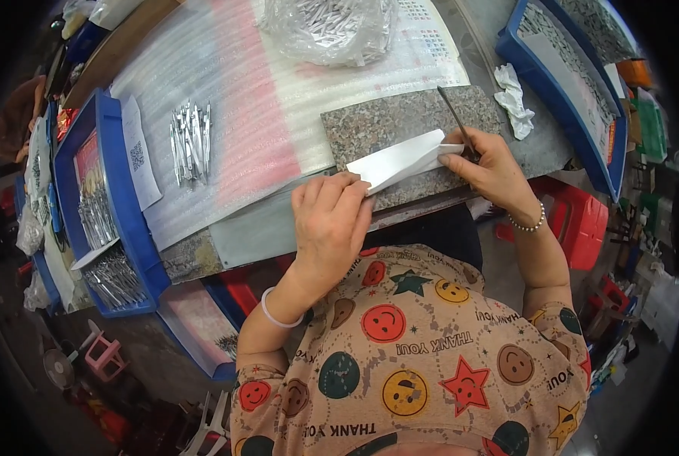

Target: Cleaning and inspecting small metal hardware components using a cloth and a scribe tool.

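A folded strip of white paper (396,161) stretches between my hands over the near edge of a speckled stone slab (389,114). My left hand (330,216) has its fingers closed on the paper's left end. At the other end, my right hand (493,169) pinches the paper between thumb and fingers. A thin dark blade-like strip (453,110) also sticks up out of the right hand and points away across the slab; its lower end is hidden in the fingers.
Foam sheeting (203,61) covers the table, with a pile of slim metal tools (191,144) on it. A clear bag of small pieces (332,30) lies at the back. Blue trays (130,228) flank both sides. Crumpled tissue (514,102) lies right, above a red stool (583,224).
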The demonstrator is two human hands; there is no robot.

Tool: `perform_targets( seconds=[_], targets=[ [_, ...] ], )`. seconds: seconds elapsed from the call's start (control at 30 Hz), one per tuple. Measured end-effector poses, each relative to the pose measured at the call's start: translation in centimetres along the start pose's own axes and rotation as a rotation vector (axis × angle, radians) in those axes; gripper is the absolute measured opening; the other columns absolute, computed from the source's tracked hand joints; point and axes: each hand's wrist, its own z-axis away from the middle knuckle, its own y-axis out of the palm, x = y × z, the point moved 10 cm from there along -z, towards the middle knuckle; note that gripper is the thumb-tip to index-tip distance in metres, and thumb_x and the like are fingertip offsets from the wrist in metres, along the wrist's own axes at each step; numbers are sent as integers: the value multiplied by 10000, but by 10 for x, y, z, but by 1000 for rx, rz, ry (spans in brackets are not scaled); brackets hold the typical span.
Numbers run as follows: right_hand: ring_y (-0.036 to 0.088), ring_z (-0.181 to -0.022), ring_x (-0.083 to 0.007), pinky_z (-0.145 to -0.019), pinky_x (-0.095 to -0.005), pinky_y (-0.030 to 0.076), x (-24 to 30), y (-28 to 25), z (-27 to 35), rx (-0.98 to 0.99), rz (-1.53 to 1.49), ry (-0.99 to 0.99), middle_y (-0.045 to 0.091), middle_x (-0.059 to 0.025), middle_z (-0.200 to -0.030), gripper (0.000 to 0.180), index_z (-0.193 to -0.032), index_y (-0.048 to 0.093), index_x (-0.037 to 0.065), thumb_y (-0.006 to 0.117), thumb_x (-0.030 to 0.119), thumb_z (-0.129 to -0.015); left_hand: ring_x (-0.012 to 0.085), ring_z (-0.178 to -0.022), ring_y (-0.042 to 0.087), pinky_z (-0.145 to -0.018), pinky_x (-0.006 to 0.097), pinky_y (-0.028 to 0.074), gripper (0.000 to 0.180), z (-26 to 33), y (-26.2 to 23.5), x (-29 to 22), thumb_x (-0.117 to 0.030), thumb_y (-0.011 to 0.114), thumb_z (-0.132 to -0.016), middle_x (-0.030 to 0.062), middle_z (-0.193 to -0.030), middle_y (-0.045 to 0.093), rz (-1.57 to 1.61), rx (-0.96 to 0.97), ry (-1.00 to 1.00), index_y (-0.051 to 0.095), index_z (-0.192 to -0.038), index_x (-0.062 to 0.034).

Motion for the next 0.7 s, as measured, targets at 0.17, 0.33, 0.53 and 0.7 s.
perform_targets(
  seconds=[0.17,0.33,0.53,0.7],
  targets=[
    [495,-642,-82,-585,-260,430,2,-2,-7,-40,51,32,576,-43,-702,238,-952,604,-50,671,152,-846,269,-879,546,-777,397,374,218,0,4,4,-94,723,-736,92,-963,598,-20,-24,-69,637,-928,-40],
    [501,-632,-103,-584,-271,432,-2,-3,-10,-97,68,23,583,-63,-714,263,-952,601,-49,679,178,-845,288,-842,533,-742,398,379,139,0,2,13,-88,711,-755,100,-899,572,17,-77,-183,621,-847,-34],
    [512,-627,-121,-590,-281,439,5,-8,-12,-166,85,4,581,-83,-695,256,-898,584,-48,680,183,-843,297,-762,538,-686,373,429,101,-1,-2,25,-16,678,-781,131,-854,563,100,-99,-262,587,-811,14],
    [530,-613,-129,-581,-289,444,10,-8,-19,-151,158,-16,592,-101,-695,230,-877,582,-34,673,174,-842,298,-757,538,-680,369,435,106,0,-2,31,-19,674,-789,138,-834,546,80,-87,-305,581,-820,20]
  ],
)
